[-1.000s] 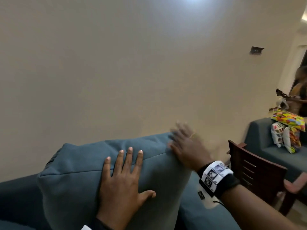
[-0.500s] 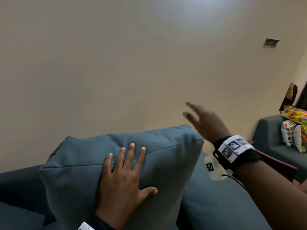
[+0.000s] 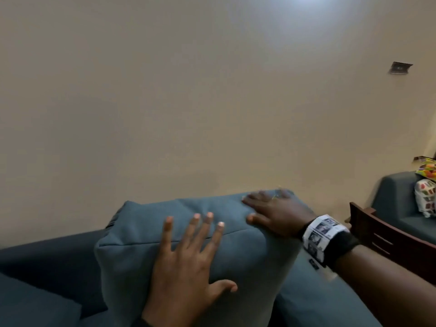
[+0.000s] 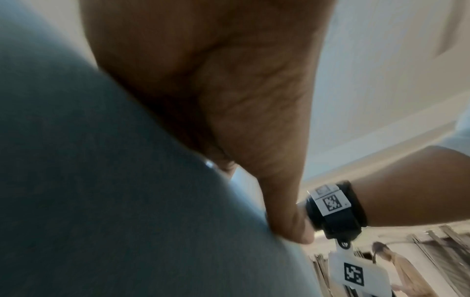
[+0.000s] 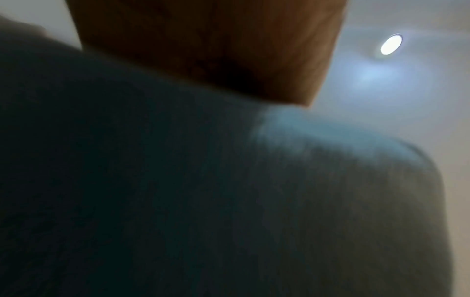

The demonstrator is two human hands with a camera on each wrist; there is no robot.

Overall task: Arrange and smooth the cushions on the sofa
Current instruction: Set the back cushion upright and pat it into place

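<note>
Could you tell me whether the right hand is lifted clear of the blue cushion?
No, the right hand lies flat on the blue cushion.

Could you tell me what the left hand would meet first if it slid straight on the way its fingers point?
The left hand lies flat on the blue cushion, fingers pointing up. It would cross the cushion's top edge; beyond that, probably the beige wall, though depth is unclear.

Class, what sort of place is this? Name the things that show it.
Most likely a home living room: a blue-grey sofa with a big cushion, an armchair holding patterned pillows, and a wooden chair.
</note>
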